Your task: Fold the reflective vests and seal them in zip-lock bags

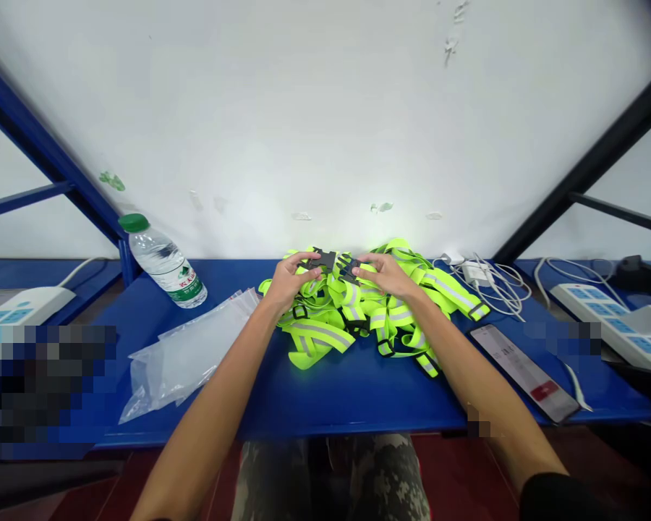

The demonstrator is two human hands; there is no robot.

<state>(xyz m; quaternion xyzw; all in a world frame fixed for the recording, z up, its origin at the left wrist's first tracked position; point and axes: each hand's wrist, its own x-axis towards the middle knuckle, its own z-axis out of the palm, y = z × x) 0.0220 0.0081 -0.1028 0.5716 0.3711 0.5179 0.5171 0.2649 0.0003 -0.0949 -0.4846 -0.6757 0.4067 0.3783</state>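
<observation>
A tangled heap of neon yellow straps (317, 336) with grey reflective stripes and black buckles lies at the middle of the blue table. Above its back part, my left hand (293, 278) pinches a black buckle half (325, 259) between thumb and fingers. My right hand (385, 273) grips the other black buckle part (348, 268), which has prongs. The two parts are close together, with a small gap between them. Yellow strap hangs around both hands and partly hides how it joins the buckles.
Clear plastic bags (187, 354) lie left of the straps, with a green-capped water bottle (168, 264) behind them. On the right are a phone (524, 370), a white charger with cables (477, 273) and a power strip (613, 322). A white wall (325, 130) rises behind the blue table (325, 409).
</observation>
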